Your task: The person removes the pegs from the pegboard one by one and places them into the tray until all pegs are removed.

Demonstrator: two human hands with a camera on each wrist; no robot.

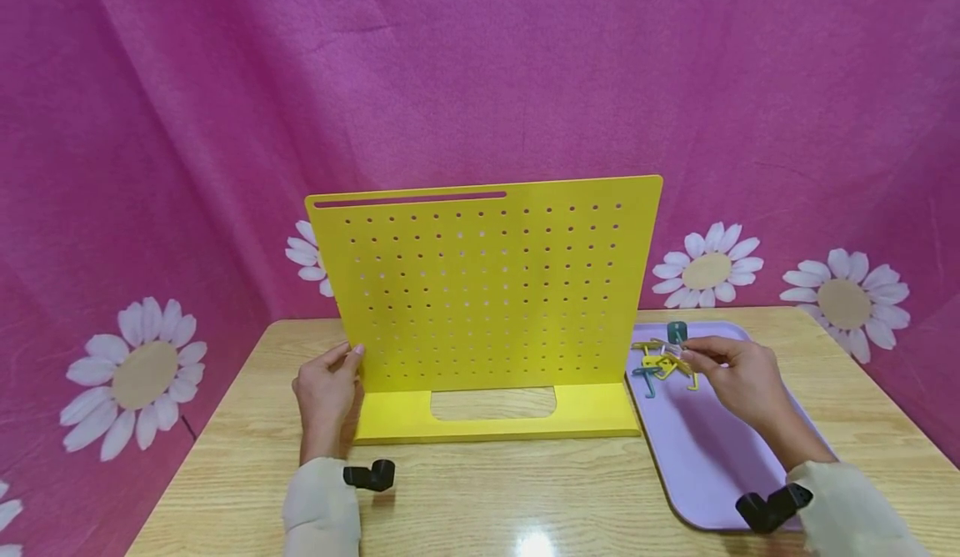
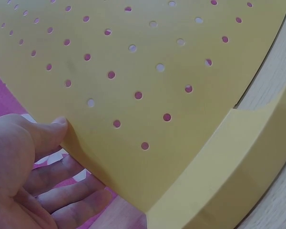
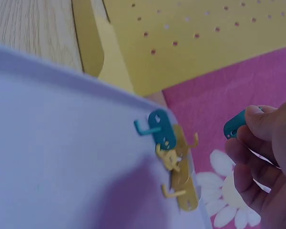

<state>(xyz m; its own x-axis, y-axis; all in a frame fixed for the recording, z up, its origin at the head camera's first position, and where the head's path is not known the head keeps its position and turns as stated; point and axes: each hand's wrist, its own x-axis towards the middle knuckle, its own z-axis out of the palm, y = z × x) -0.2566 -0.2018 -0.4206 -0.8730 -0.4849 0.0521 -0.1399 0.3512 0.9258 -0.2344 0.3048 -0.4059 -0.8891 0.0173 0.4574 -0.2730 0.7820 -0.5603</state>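
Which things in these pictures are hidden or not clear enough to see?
- Teal hook: right wrist view, mostly covered by right hand fingers.
- Hook pile: head view, too small to count.
- Left hand fingers: left wrist view, behind yellow pegboard.
- Purple tray: right wrist view, cut off by the edges.

Light: bright, even, from overhead.
Glare: white spot on worktop [image 1: 534, 543] near edge.
Focus: head view sharp; wrist views soft, close-up.
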